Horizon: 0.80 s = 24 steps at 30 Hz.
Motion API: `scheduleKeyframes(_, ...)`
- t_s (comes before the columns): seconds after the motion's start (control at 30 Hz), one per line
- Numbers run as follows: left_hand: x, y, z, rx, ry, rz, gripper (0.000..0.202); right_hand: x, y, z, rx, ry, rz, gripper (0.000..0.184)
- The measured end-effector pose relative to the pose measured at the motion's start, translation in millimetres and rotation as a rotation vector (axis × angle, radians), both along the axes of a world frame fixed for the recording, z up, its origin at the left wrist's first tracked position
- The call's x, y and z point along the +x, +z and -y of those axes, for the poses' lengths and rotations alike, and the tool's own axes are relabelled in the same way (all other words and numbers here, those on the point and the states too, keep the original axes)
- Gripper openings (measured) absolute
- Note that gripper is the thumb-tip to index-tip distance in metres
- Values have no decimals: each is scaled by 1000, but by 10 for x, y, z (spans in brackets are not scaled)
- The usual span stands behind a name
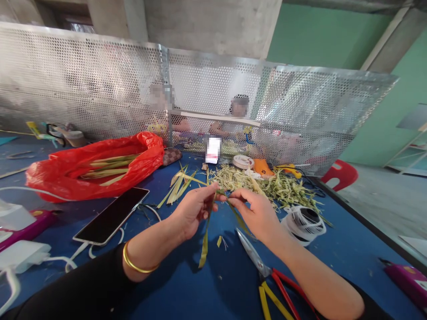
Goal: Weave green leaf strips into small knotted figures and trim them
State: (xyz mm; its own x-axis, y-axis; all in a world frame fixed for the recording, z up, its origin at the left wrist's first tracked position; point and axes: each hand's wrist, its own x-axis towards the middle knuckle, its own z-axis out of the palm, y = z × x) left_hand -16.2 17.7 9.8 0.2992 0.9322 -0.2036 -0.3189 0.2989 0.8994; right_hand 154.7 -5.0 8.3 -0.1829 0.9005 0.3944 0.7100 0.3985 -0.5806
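Above the blue table (187,289), her left hand (193,211) and right hand (255,213) pinch one green leaf strip (205,240) between closed fingertips; its end dangles beside the scissors (263,271).

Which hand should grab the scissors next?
Right, probably. Both hands pinch the green leaf strip, but the right hand is beside the steel scissors with red and yellow handles; the left hand is farther off.

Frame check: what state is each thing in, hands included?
left hand: pinching leaf strip
right hand: pinching the same strip
leaf strip: lower end hanging loose
scissors: lying flat, blades shut
phone: face up, screen dark
red bag: open, leaves inside
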Motion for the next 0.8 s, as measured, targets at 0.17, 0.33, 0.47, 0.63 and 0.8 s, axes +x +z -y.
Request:
scheduleKeyframes(0.17, 9, -66, 12, 137, -19, -94, 20, -81, -67, 35, -84, 57, -83, 18)
scheduleKeyframes(0.33, 44, -48, 53, 292, 22, -237, 16, -97, -62, 81, 56, 34, 71, 23)
scheduleKeyframes(0.47, 54, -27, 43, 276, 26, -257, 14, -48, 38, 120, 115, 37, 237, 21)
scheduleKeyframes(0.63, 45, -23, 23, 246, 10, -229, 12, 23, 198, 164, 71, 37, 297, 22)
scheduleKeyframes(0.8, 46, 4, 17, 167, 58, -195, 18, 26, 240, 166, 26, 57, 287, 23)
